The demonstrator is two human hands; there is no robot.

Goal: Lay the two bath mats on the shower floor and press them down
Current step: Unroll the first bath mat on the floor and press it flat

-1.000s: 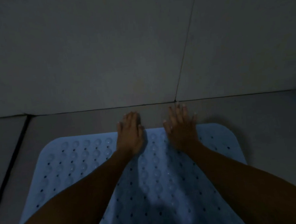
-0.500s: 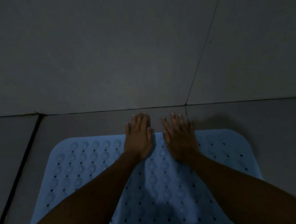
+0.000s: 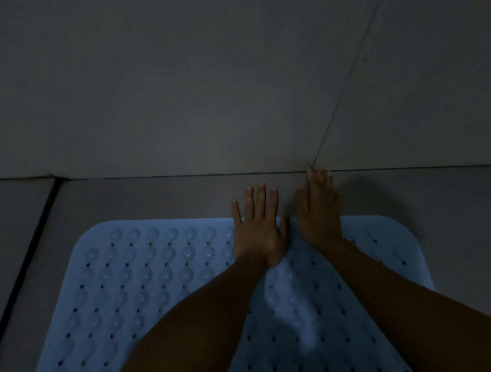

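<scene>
Pressing: both palms lying flat on the far edge of one bath mat, dim lighting
Mat: pale blue, rounded corners, rows of bumps and small holes, lying flat on the grey shower floor; near end running out of frame under the forearms
Second mat: not showing in this view
Left hand: palm down on the mat near the middle of the far edge, fingers straight and slightly spread, fingertips reaching past the edge onto the tile, gripping nothing
Right hand: just beside the left, palm down, fingers extended and held closer together, tips reaching the grout line at the base of the wall, gripping nothing
Hands gap: thumbs near each other, not touching
Floor left: dark joint running diagonally, well left of the mat
Wall: large grey tiles, one slanted seam meeting the floor by the right fingertips
</scene>
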